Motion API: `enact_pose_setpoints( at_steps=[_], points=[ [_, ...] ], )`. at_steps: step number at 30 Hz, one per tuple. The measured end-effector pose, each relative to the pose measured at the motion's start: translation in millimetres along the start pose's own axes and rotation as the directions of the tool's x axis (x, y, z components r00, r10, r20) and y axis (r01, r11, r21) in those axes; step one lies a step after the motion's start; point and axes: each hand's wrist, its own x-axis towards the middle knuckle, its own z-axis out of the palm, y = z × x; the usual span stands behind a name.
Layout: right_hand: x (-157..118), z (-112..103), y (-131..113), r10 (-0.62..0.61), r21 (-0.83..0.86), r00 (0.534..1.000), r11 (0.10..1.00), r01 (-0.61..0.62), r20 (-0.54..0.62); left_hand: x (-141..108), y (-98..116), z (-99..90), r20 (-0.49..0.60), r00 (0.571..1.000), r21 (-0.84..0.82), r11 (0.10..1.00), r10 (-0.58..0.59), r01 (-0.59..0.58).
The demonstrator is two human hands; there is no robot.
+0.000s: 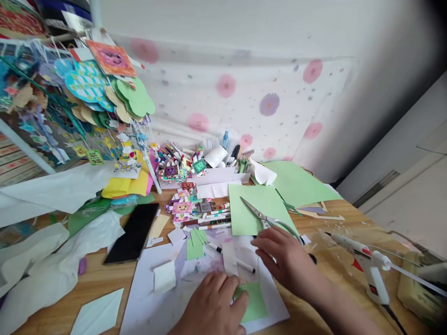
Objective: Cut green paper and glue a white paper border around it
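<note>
Landmark: white sheet [146,298] on the wooden worktop [98,279].

Left hand [213,304] is laid flat on the sheet's near part, fingers loosely together, pressing down a small green paper square [256,302] at its left edge. Right hand [284,258] is set at the sheet's right edge, fingers curled; a thin white paper strip [229,256] lies just left of its fingertips. Whether the strip is pinched cannot be told.

On the sheet's far part: a black-tipped marker [240,264] is lying across, touching the strip area, with green paper scraps [195,244] just left of it.

Beyond the sheet: scissors [261,216] are resting open on a light green sheet [251,209], directly behind the right hand. More pens [216,218] and small paper figures [181,207] are crowded behind that.

Left of the sheet: a black phone [132,237]. Right of it, well apart: a white glue gun [370,265].
</note>
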Motion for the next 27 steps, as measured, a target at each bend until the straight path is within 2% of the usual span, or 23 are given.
enact_pose_setpoints(
  at_steps=[2,4,5,9,12,15,18,20,22,23,24,25,26,27],
  points=[
    [30.2,1.7,7.2,0.013,-0.096,0.992,0.995,-0.001,0.122,0.9,0.6,0.3,0.012,1.000,-0.003,1.000,-0.019,0.019],
    [64.8,11.7,13.6,0.070,-0.250,0.955,0.968,0.004,0.287,0.6,1.5,-2.4,0.019,0.999,-0.037,0.999,-0.037,0.038],
    [82.3,19.7,16.6,0.080,-0.274,0.941,0.962,0.015,0.330,0.2,1.9,-4.2,0.013,0.999,-0.063,0.997,-0.042,0.043],
    [138.3,58.9,27.4,0.128,-0.317,0.893,0.948,0.018,0.432,-1.6,0.6,-10.0,-0.053,0.996,-0.172,0.983,-0.078,0.067],
    [157.9,78.1,32.5,0.155,-0.314,0.875,0.949,-0.004,0.459,-2.7,-4.2,-13.3,-0.124,0.986,-0.274,0.959,-0.108,0.071],
    [164.3,78.7,36.1,0.150,-0.260,0.892,0.965,-0.038,0.426,-3.6,-10.8,-18.7,-0.188,0.968,-0.386,0.919,-0.164,0.081],
    [165.9,62.7,40.3,0.124,-0.148,0.946,0.986,-0.083,0.299,-4.3,-20.3,-25.1,-0.244,0.934,-0.473,0.873,-0.260,0.119],
    [163.9,46.9,40.8,0.109,-0.070,0.977,0.993,-0.097,0.185,-4.4,-30.0,-28.4,-0.293,0.889,-0.505,0.847,-0.352,0.168],
    [156.2,31.0,36.3,0.086,0.094,0.994,0.991,-0.092,0.061,-4.0,-41.6,-30.0,-0.330,0.809,-0.548,0.796,-0.487,0.256],
    [149.3,24.2,31.5,0.079,0.249,0.997,0.966,-0.074,-0.008,-3.5,-47.2,-30.2,-0.329,0.758,-0.585,0.752,-0.564,0.306],
    [140.4,18.6,25.2,0.095,0.491,0.992,0.870,-0.039,-0.089,-3.1,-52.1,-30.2,-0.325,0.706,-0.626,0.702,-0.630,0.339],
    [129.4,14.5,17.6,0.140,0.713,0.979,0.701,0.006,-0.147,-2.6,-55.7,-30.1,-0.303,0.671,-0.670,0.652,-0.676,0.355],
    [116.9,11.8,9.3,0.194,0.858,0.968,0.511,0.040,-0.161,-2.2,-57.8,-30.1,-0.268,0.661,-0.708,0.609,-0.701,0.359],
    [103.2,10.5,0.7,0.248,0.934,0.958,0.355,0.048,-0.143,-2.1,-58.1,-30.4,-0.230,0.669,-0.735,0.577,-0.706,0.356]
  ],
)
